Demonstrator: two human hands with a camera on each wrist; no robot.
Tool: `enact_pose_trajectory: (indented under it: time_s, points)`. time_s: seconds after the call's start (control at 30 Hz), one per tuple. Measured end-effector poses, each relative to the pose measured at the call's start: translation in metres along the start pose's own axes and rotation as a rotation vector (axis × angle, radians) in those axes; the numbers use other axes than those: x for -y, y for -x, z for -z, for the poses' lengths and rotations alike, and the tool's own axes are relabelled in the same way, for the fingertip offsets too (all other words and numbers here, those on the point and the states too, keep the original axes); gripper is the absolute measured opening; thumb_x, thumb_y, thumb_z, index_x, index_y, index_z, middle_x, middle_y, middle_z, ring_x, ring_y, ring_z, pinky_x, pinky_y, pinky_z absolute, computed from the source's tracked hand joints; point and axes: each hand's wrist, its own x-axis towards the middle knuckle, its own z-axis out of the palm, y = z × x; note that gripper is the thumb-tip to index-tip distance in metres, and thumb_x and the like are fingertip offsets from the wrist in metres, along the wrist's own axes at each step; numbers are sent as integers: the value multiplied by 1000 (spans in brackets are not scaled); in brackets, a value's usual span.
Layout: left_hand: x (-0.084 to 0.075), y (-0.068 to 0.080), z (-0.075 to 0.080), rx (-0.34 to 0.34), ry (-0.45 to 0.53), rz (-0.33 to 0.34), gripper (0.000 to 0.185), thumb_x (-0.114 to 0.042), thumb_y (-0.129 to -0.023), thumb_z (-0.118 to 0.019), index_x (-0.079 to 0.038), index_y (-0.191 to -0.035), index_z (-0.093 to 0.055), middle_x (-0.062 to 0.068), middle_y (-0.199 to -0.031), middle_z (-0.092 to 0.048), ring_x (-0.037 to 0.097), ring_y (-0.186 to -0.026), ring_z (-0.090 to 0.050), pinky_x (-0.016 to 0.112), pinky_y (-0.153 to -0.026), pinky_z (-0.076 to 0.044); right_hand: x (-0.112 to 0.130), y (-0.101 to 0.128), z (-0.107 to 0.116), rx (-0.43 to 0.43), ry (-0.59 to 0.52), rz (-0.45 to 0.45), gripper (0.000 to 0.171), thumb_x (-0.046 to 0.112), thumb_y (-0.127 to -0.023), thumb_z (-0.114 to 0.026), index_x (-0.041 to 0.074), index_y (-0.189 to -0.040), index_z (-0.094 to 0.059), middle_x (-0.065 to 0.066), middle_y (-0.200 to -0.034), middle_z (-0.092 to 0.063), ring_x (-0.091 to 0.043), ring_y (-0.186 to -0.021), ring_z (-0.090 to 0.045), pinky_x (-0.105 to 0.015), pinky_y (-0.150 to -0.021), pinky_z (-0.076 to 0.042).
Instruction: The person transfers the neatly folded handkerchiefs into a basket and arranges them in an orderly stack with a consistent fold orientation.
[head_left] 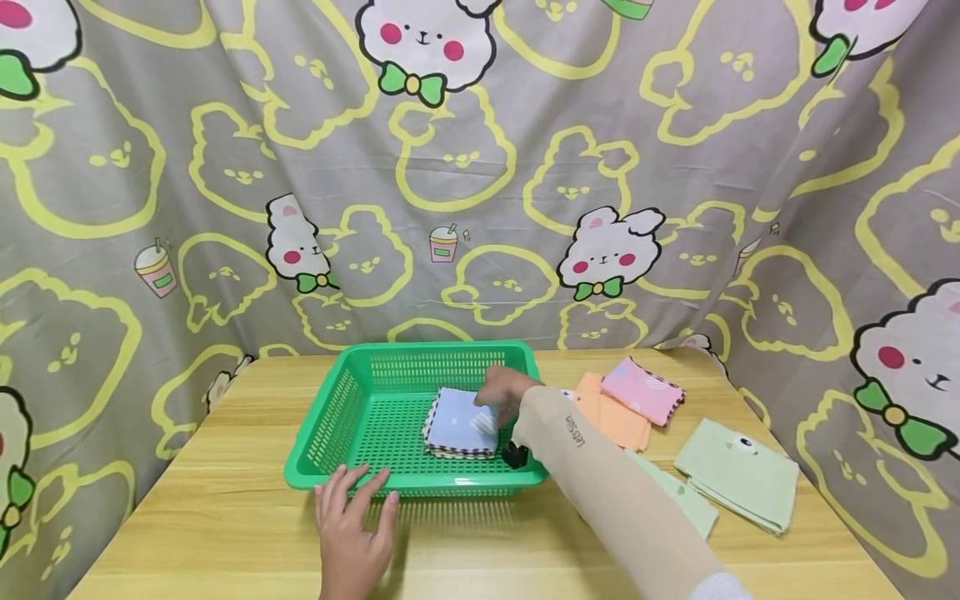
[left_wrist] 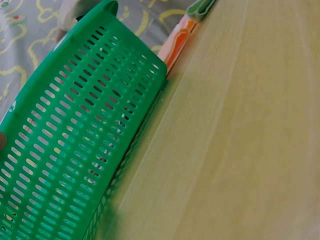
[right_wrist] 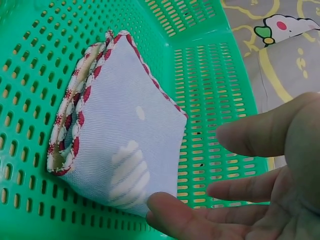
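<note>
A green perforated basket (head_left: 322, 433) (left_wrist: 75, 130) (right_wrist: 210, 65) stands on the wooden table. Inside it lies a folded pale blue cloth (head_left: 463, 423) (right_wrist: 125, 140) on top of other folded cloths with red-trimmed edges. My right hand (head_left: 504, 393) (right_wrist: 250, 180) hovers inside the basket over the cloth's right side, fingers loosely spread, thumb tip (right_wrist: 170, 212) touching the cloth's near corner. My left hand (head_left: 352, 521) rests flat on the table, fingertips against the basket's front rim. Only a sliver of a fingertip of the left hand shows in the left wrist view.
Right of the basket lie folded cloths: a pink one (head_left: 642, 390), an orange one (head_left: 611, 412) (left_wrist: 177, 40) and green ones (head_left: 738, 473). A cartoon-print curtain (head_left: 480, 167) closes off the back and sides. Bare table (head_left: 225, 517) lies left and in front.
</note>
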Motion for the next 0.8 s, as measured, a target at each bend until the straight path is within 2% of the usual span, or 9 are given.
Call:
enact_pose_trajectory:
  time_s: [0.2,0.27,0.33,0.4,0.5,0.63,0.73,0.8]
  points:
    - [1,1,0,5,4,4,29,-10,-76,-72,-4,-104,-71,22,-115,-60,47,-120,-42,73,-106,-8,3,6,10,-6,61,51,32,20,-95,-63,-4,-116,-61,-18,-126,-57,-32,-85,-68,-37,-67,-59]
    - [2,1,0,3,5,1,29,-10,-76,-73,-4,-104,-71,21,-115,-60,47,-120,-42,73,-106,-8,4,8,14,-7,33,71,25,18,-95,-62,-4,-107,-66,-16,-127,-59,-32,-83,-69,-38,-68,-59]
    - [3,1,-1,-3,6,-7,29,-10,-76,-73,-4,-104,-71,21,-115,-61,47,-120,-42,73,-105,-8,4,10,18,-5,-6,88,20,16,-96,-60,-3,-91,-67,-14,-127,-60,-31,-79,-68,-39,-70,-59]
    - [3,0,-1,-9,9,-11,29,-10,-76,-72,-4,-104,-71,21,-114,-61,47,-119,-42,73,-106,-8,4,12,21,-15,-49,100,18,13,-95,-60,0,-86,-68,-11,-129,-60,-30,-74,-68,-40,-70,-59]
    - [3,0,-1,-11,10,-14,29,-10,-75,-72,-5,-104,-71,22,-114,-61,48,-119,-42,74,-105,-9,4,16,26,-32,-92,120,13,11,-95,-59,1,-94,-67,-11,-126,-61,-25,-68,-65,-38,-69,-59]
    - [3,1,-2,-2,7,-3,29,-10,-76,-72,-5,-104,-71,21,-114,-61,48,-119,-42,75,-104,-9,2,22,34,-73,-135,135,22,15,-96,-59,1,-114,-61,-16,-109,-62,-22,-68,-66,-35,-65,-58]
    - [3,2,-1,1,6,6,29,-10,-76,-73,-5,-105,-71,20,-115,-60,48,-120,-42,74,-105,-9,0,25,41,-110,-160,144,25,18,-96,-60,1,-115,-60,-18,-101,-61,-23,-72,-68,-35,-65,-59]
    - [3,1,-1,0,6,5,29,-9,-76,-73,-6,-105,-71,19,-115,-60,47,-120,-42,74,-105,-9,-2,28,47,-131,-185,150,24,17,-97,-60,1,-115,-59,-19,-103,-61,-24,-74,-68,-38,-68,-59]
